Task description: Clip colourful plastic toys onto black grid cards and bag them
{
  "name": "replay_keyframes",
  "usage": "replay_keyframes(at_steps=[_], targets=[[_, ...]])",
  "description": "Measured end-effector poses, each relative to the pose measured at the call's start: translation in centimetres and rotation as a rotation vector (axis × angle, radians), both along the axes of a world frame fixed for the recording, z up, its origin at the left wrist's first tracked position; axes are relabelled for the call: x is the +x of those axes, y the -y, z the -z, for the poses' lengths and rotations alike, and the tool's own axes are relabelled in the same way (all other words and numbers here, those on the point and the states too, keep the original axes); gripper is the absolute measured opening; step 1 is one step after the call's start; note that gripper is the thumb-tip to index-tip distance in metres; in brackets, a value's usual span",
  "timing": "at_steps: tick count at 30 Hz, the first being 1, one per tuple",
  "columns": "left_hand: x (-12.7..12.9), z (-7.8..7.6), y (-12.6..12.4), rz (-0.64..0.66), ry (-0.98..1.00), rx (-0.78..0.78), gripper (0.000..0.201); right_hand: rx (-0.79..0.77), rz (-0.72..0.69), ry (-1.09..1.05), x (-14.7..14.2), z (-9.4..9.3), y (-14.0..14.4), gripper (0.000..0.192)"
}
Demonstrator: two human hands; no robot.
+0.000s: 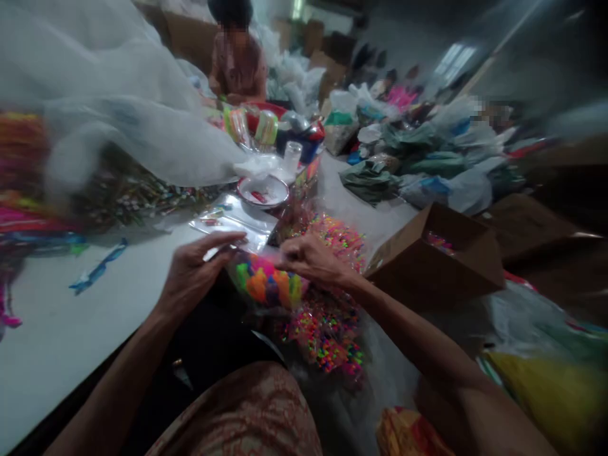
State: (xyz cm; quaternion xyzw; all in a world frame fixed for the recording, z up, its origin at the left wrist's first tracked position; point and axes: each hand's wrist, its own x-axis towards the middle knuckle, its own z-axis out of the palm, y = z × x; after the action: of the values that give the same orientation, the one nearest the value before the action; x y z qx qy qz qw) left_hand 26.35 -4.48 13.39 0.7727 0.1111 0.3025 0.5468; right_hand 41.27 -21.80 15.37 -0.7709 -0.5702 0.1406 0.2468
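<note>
My left hand and my right hand pinch the top of a small clear packet filled with bright orange, green, pink and purple pieces. The packet hangs between both hands over the table's near edge. Below it lies a bigger clear bag of tiny neon beads. Flat clear sleeves lie just beyond my left hand.
An open cardboard box stands right of my right hand. A white bowl sits behind the sleeves. A large translucent bag looms at the left over colourful stock. Another person sits across the table. Bagged goods pile at the right.
</note>
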Motion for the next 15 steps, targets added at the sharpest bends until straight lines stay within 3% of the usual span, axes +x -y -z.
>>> replay_keyframes(at_steps=[2, 4, 6, 8, 11, 15], targets=[[-0.5, 2.7, -0.3, 0.054, -0.189, -0.127, 0.035, -0.068, 0.09, -0.15, 0.6, 4.4, 1.3, 0.036], [-1.4, 5.9, -0.2, 0.076, -0.399, -0.449, 0.05, -0.15, 0.259, -0.267, 0.9, 9.3, 1.7, 0.033], [-2.4, 9.2, 0.3, 0.042, -0.508, -0.568, 0.06, -0.192, 0.455, -0.384, 1.1, 13.6, 1.3, 0.031], [-2.6, 12.2, 1.0, 0.034, -0.609, -0.674, 0.066, -0.183, 0.587, -0.459, 1.3, 16.8, 0.2, 0.028], [-0.9, 15.8, 1.8, 0.026, -0.706, -0.804, 0.068, -0.157, 0.644, -0.49, 2.2, 19.3, -2.4, 0.024], [4.6, 19.8, 0.8, -0.046, -0.815, -0.797, 0.059, -0.108, 0.684, -0.499, 3.8, 20.2, -7.3, 0.02]])
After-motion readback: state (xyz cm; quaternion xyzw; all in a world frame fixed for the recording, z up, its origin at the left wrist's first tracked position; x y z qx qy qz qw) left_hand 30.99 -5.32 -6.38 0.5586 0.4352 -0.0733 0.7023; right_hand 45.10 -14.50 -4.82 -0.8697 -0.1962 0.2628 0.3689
